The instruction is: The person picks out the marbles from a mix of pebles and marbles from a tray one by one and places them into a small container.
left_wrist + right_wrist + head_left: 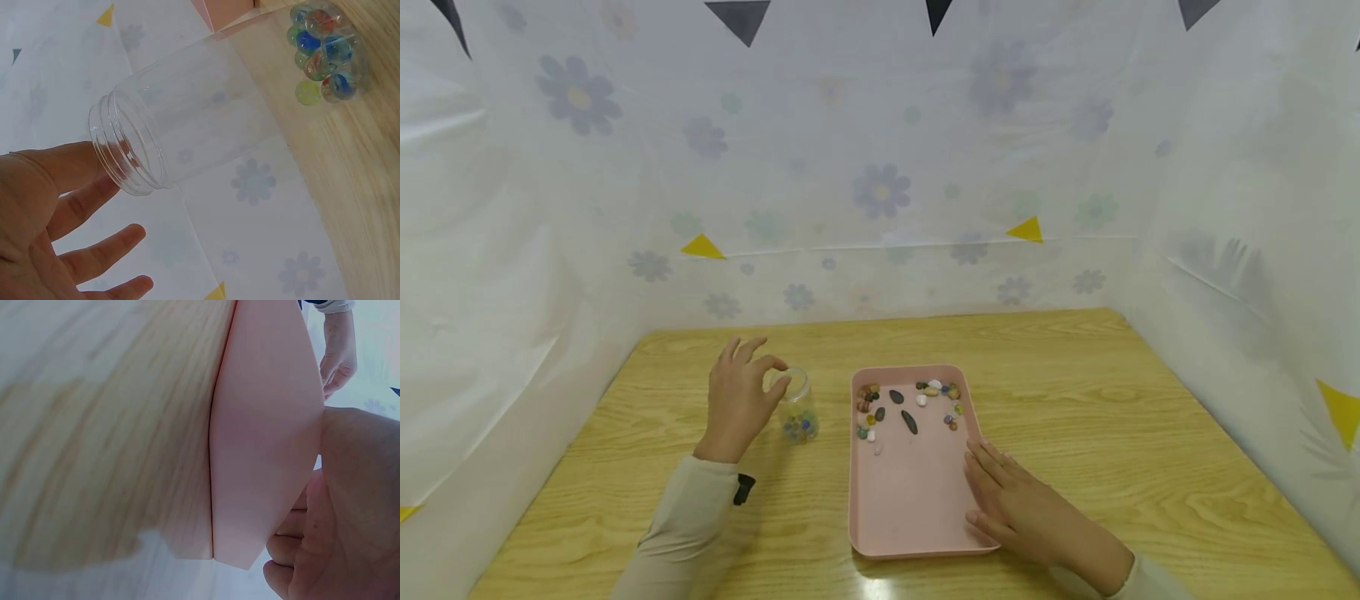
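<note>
In the head view, a clear jar (796,408) stands upright on the table, several glass marbles (800,427) at its bottom. My left hand (739,400) pinches the rim between thumb and index finger, its other fingers spread. The left wrist view shows those two fingertips at the mouth of the jar (200,112). My right hand (1022,504), fingers mostly straight, rests on the right rim of a pink tray (910,508). The right wrist view shows this hand (350,506) against the outer wall of the tray (265,425).
Dark stones (909,422) lie in the upper middle of the tray. Small pebbles and marbles (867,404) line its upper left side, and more pebbles (953,392) its upper right. A pale patterned curtain (880,275) hangs behind and beside the wooden table (1075,383).
</note>
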Action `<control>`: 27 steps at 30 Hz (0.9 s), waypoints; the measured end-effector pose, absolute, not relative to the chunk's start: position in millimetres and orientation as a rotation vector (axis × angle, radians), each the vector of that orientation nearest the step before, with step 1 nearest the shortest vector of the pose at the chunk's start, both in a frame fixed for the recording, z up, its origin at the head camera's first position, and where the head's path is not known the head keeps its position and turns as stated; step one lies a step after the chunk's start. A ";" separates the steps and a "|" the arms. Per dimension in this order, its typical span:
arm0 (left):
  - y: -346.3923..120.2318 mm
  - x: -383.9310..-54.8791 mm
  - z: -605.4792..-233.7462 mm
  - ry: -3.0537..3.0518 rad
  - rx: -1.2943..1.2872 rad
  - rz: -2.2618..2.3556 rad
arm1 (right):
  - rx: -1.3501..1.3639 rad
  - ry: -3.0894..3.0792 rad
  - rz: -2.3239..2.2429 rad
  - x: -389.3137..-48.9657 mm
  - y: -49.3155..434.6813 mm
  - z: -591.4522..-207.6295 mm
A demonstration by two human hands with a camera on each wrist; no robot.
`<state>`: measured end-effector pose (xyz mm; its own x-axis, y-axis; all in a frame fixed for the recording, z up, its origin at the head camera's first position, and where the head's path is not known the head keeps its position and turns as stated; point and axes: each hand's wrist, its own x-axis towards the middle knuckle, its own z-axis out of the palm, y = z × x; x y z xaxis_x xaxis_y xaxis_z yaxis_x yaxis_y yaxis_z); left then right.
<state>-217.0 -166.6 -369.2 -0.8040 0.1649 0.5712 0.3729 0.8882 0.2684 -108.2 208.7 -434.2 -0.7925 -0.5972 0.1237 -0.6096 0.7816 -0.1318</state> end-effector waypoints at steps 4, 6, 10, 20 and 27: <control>-165.9 -217.9 -368.6 -2.489 -0.395 -0.504 | 0.981 -2.895 0.260 -108.1 209.1 -434.7; -164.0 -218.8 -367.2 -2.487 -0.400 -0.495 | 0.981 -2.892 0.257 -108.0 209.1 -434.8; -155.7 -221.2 -362.1 -2.475 -0.425 -0.466 | 0.982 -2.881 0.240 -107.9 208.6 -434.8; -111.3 -232.3 -350.0 -2.383 -0.589 -0.470 | 0.983 -2.885 0.234 -107.1 207.6 -434.5; -67.0 -237.4 -347.1 -2.423 -0.730 -0.482 | 0.978 -2.879 0.216 -106.3 208.1 -435.1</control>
